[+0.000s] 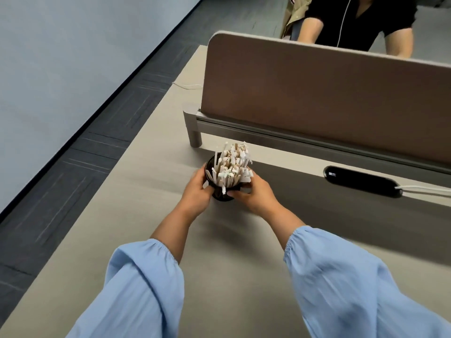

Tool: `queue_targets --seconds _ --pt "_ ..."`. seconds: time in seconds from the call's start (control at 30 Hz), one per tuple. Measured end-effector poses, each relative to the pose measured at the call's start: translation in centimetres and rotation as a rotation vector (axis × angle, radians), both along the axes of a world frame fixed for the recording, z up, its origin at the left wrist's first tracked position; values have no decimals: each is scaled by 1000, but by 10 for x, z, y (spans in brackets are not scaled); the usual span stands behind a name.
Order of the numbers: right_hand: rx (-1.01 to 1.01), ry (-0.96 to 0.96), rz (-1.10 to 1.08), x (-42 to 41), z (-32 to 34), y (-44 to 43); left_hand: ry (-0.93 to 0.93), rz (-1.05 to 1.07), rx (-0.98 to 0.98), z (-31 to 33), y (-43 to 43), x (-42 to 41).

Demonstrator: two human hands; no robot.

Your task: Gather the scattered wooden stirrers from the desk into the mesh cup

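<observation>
A black mesh cup (pixel 220 194) stands on the beige desk (pixel 151 196), close to the divider's foot. A thick bundle of wooden stirrers (pixel 231 164), many in torn white paper sleeves, sticks up out of it. My left hand (pixel 196 191) wraps the cup's left side. My right hand (pixel 253 193) holds the cup's right side, fingers against the wall and the lower stirrers. Both hands hide most of the cup. No loose stirrers show on the desk.
A tan divider panel (pixel 317 93) on a grey metal rail (pixel 268 134) runs behind the cup. A black cable port (pixel 361 180) with a white cable lies at the right. Another person in black sits beyond the divider. The desk's left edge drops to dark carpet.
</observation>
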State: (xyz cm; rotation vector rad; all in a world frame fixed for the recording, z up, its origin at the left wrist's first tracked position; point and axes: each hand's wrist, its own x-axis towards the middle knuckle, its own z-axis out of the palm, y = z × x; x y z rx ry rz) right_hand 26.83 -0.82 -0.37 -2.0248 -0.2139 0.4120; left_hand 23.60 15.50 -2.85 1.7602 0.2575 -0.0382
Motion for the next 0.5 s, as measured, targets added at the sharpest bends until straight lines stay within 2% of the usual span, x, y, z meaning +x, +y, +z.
queue_targets --seconds 0.23,0.5 --pt "-160 -11 45 43 -18 39 49 104 -126 -6 21 42" --pt "-133 -31 69 58 -28 52 71 159 -165 -17 31 54"
